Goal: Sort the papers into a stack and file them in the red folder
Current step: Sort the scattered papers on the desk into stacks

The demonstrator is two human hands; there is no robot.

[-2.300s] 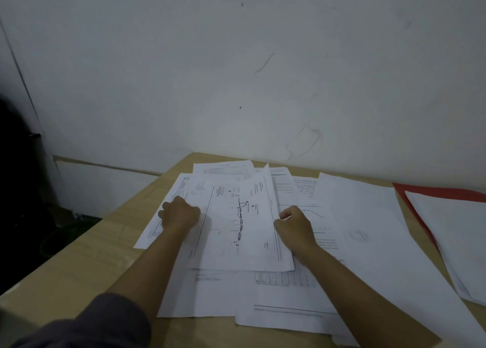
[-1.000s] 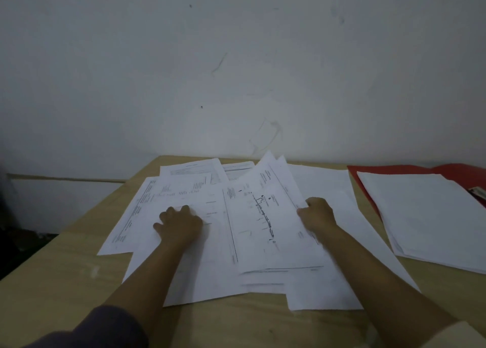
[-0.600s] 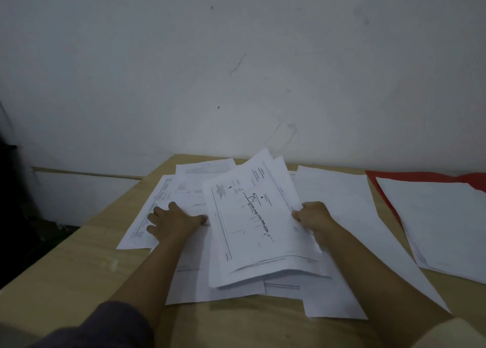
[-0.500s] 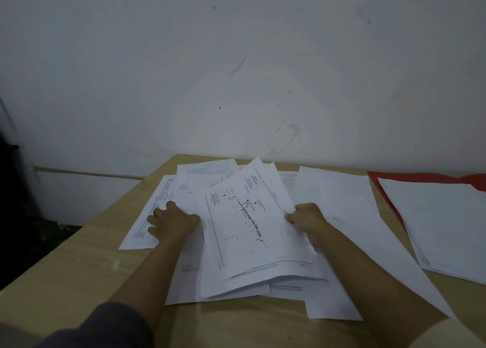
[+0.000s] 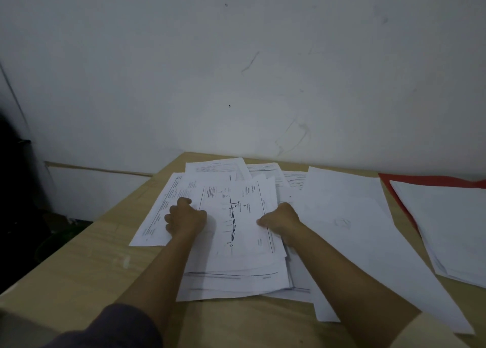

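Note:
Several printed white papers (image 5: 236, 242) lie overlapped in a loose pile in the middle of the wooden table (image 5: 86, 263). My left hand (image 5: 185, 218) grips the pile's left edge with curled fingers. My right hand (image 5: 280, 217) grips its right edge, thumb on the top sheet, which carries a line diagram. More sheets (image 5: 215, 167) fan out behind the pile, and a large blank sheet (image 5: 349, 216) lies to the right. The red folder (image 5: 420, 180) lies open at the far right, with a stack of white sheets (image 5: 452, 229) resting on it.
A white wall (image 5: 236, 71) rises directly behind the table. The table's left edge drops to a dark floor area (image 5: 23, 216) on the left. Bare wood shows at the front left of the table.
Both hands have pulled the loose sheets inward from each side. The top diagram sheet, lifted and tilted half a second ago, now lies flatter on the gathered pile.

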